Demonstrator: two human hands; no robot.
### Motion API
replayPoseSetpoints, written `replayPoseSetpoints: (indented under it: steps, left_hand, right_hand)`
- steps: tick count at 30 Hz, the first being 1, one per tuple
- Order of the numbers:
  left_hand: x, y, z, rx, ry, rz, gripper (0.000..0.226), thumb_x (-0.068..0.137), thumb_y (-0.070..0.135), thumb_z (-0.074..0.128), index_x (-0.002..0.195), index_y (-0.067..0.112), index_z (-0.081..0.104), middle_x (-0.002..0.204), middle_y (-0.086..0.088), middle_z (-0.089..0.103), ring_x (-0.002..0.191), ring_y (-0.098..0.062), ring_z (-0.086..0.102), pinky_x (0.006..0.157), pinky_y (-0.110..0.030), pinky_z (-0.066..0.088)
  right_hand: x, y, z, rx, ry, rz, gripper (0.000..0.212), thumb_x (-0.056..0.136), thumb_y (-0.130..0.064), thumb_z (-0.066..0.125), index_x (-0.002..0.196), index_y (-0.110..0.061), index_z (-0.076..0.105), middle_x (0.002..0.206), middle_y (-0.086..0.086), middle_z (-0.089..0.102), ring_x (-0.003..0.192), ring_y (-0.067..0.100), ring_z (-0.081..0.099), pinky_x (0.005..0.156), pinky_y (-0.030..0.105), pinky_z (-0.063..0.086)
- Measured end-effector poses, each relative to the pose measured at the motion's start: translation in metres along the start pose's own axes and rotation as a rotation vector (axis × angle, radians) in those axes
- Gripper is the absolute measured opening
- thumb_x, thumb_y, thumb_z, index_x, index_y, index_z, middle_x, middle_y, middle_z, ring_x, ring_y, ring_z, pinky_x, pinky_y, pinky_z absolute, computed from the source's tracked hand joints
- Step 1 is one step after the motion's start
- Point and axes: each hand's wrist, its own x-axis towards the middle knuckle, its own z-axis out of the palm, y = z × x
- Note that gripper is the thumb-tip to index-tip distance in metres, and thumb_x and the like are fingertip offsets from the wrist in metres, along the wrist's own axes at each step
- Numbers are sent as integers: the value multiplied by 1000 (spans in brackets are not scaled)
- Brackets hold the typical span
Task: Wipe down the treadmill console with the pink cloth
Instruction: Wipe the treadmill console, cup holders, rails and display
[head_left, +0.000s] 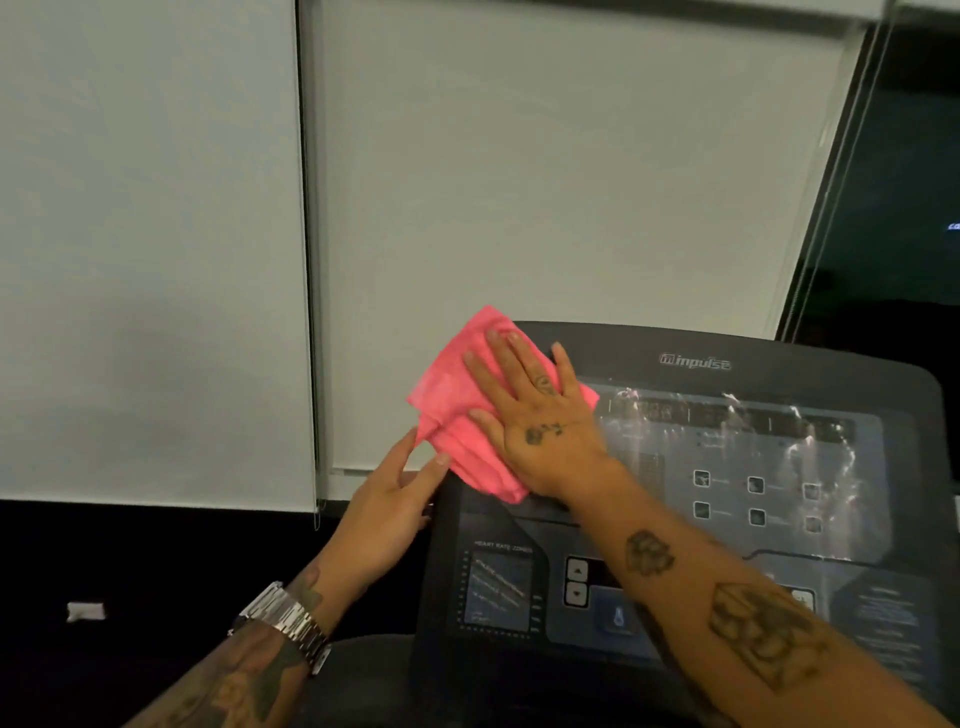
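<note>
Where the pink cloth drapes over the treadmill console at its upper left corner, the corner is hidden. The right hand presses it flat (fingers spread); the left hand, fingers straight, touches the cloth's lower edge.

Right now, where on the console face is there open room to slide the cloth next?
Open: the glossy display panel right of the right hand, below the logo. Crowded: the upper-left corner of the dark treadmill console, where the pink cloth lies under that hand, the left hand touching its edge; the forearm crosses the arrow buttons.
</note>
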Motion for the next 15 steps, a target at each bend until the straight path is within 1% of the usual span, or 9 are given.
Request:
replayPoseSetpoints:
  steps: [2, 3, 4, 6, 7, 9, 11, 13, 15]
  left_hand:
    - [6, 0, 0, 80, 29, -3, 84, 70, 73, 57, 144, 42, 34, 100, 8, 74, 98, -13, 70, 95, -45, 52]
    - [8, 0, 0, 111, 34, -2, 82, 70, 73, 57, 143, 42, 36, 101, 8, 74, 98, -13, 69, 95, -45, 52]
    - [10, 1, 2, 126, 35, 4, 71, 74, 72, 56, 138, 44, 43, 102, 7, 74, 98, -14, 70, 95, -46, 52]
    - [12, 6, 7, 79, 33, 16, 41, 88, 64, 49, 121, 42, 60, 103, 7, 74, 98, -16, 70, 90, -44, 54]
    - [12, 9, 10, 24, 37, 18, 37, 93, 60, 44, 114, 38, 64, 103, 8, 74, 98, -14, 70, 86, -39, 56]
    - [12, 14, 18, -56, 51, -3, 42, 95, 61, 32, 105, 38, 66, 98, 8, 75, 93, -8, 71, 73, -27, 54]
    - [12, 16, 23, -83, 64, -19, 47, 93, 64, 27, 96, 41, 69, 90, 10, 76, 86, -5, 72, 66, -21, 51]
    - [15, 14, 27, -69, 63, -27, 51, 88, 71, 29, 90, 46, 73, 93, 12, 76, 89, -6, 71, 76, -26, 53]
    - [21, 11, 27, -51, 55, -15, 51, 79, 83, 31, 97, 54, 69, 108, 13, 73, 104, -8, 67, 97, -37, 49]
  right_hand:
    - [12, -1, -3, -2, 48, 129, 59, 103, -45, 19, 156, -22, 11, 164, 4, 3, 151, 21, -3, 120, 51, 0]
    - [13, -5, -3, 9, 71, 180, 58, 103, -41, 21, 156, -19, 13, 164, 7, 5, 151, 23, 0, 120, 51, 2]
    - [11, -11, -1, 36, 84, 205, 57, 102, -35, 25, 155, -15, 16, 164, 9, 7, 151, 25, 1, 120, 50, 6]
    - [-4, -20, 4, 133, 79, 150, 58, 97, -22, 33, 153, -12, 24, 163, 11, 13, 151, 25, 4, 119, 50, 15]
    - [-13, -21, 7, 177, 69, 85, 60, 93, -20, 37, 152, -12, 29, 162, 10, 17, 151, 24, 6, 119, 50, 17]
    - [-38, -17, 10, 197, 51, -30, 61, 91, -24, 45, 150, -15, 34, 161, 10, 22, 150, 24, 12, 120, 49, 16]
    - [-61, -5, 11, 187, 35, -76, 72, 85, -27, 64, 150, -17, 35, 160, 10, 23, 149, 26, 16, 120, 48, 17]
    - [-77, 13, 9, 138, 54, -54, 76, 80, -27, 71, 148, -17, 39, 159, 10, 28, 148, 25, 23, 118, 47, 22]
    - [-86, 32, 6, 114, 99, 1, 65, 86, -25, 60, 147, -15, 42, 157, 9, 33, 147, 25, 26, 116, 46, 26]
